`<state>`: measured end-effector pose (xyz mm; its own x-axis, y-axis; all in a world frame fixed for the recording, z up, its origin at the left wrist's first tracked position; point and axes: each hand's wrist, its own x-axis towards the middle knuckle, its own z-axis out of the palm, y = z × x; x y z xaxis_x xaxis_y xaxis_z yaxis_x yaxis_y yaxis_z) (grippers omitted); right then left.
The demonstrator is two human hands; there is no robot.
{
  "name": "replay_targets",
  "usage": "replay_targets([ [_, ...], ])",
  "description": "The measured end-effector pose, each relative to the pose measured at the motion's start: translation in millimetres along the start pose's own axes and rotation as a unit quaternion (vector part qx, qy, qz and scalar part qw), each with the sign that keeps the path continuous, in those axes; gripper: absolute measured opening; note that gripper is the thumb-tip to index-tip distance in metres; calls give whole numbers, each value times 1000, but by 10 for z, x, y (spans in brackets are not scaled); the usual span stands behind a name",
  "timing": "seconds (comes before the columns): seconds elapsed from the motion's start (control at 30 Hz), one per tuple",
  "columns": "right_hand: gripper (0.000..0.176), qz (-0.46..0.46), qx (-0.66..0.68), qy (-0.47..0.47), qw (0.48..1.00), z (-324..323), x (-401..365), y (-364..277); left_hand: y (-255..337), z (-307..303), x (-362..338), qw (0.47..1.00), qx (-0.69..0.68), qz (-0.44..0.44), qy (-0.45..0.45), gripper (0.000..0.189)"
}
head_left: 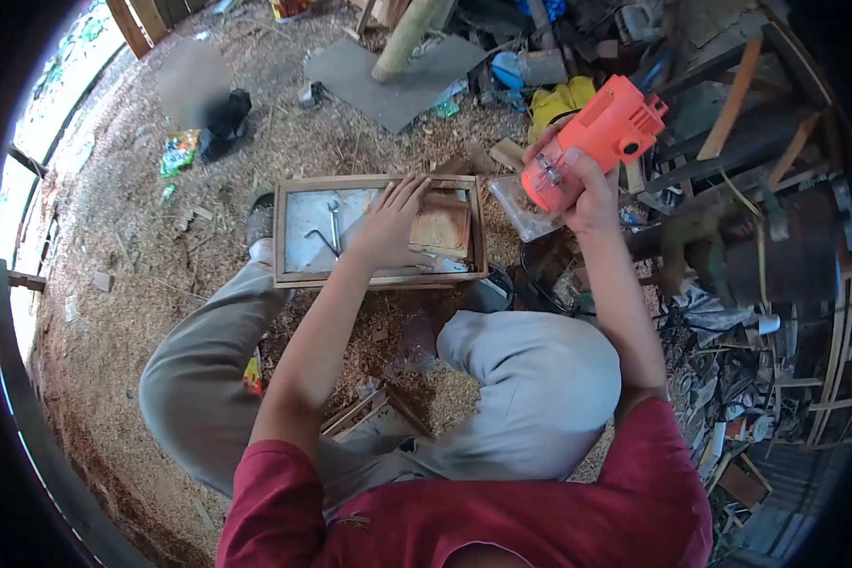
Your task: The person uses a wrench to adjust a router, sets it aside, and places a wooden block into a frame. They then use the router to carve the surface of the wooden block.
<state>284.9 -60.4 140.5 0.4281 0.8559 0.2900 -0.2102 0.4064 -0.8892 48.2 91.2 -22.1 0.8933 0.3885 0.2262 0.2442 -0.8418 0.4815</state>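
Note:
My right hand [592,197] is wrapped round an orange trim router [604,131] with a clear plastic base, raised to the right of a shallow wooden tray [346,182]. The router is tilted, its base facing down and left. My left hand [388,232] lies over the tray with its fingers spread, the fingertips at the far rim. Inside the tray, left of that hand, are a small wrench [334,216] and a bent hex key [320,240] on a pale bottom. A light wooden panel [442,232] lies in the tray's right part, partly covered by my hand.
Wood shavings cover the ground [246,156]. A grey sheet [346,76] with a wooden post [402,47] on it is beyond the tray. Scrap wood and clutter [729,379] fill the right side. A green wrapper [178,153] lies at the left. Another wooden piece [379,421] sits between my legs.

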Motion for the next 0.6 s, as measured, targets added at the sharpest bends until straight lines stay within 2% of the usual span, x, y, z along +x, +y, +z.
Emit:
replay_targets([
  [0.1, 54, -37, -32, -1, 999, -52, 0, 443, -108, 86, 79, 1000, -17, 4, -16, 123],
  [0.2, 64, -46, -76, -24, 996, -146, -67, 786, -73, 193, 137, 995, -67, -65, 43, 117],
  [0.33, 63, -71, -13, -47, 996, -112, -89, 1167, -39, 308, 186, 993, -51, -42, 98, 113],
  [0.47, 62, -109, -27, -21, 993, -38, -7, 1419, -92, 342, 161, 987, -72, -57, 133, 116],
  [0.6, 62, -75, -59, -34, 995, -188, 29, 1558, -143, 403, 145, 987, -57, -73, 131, 115],
])
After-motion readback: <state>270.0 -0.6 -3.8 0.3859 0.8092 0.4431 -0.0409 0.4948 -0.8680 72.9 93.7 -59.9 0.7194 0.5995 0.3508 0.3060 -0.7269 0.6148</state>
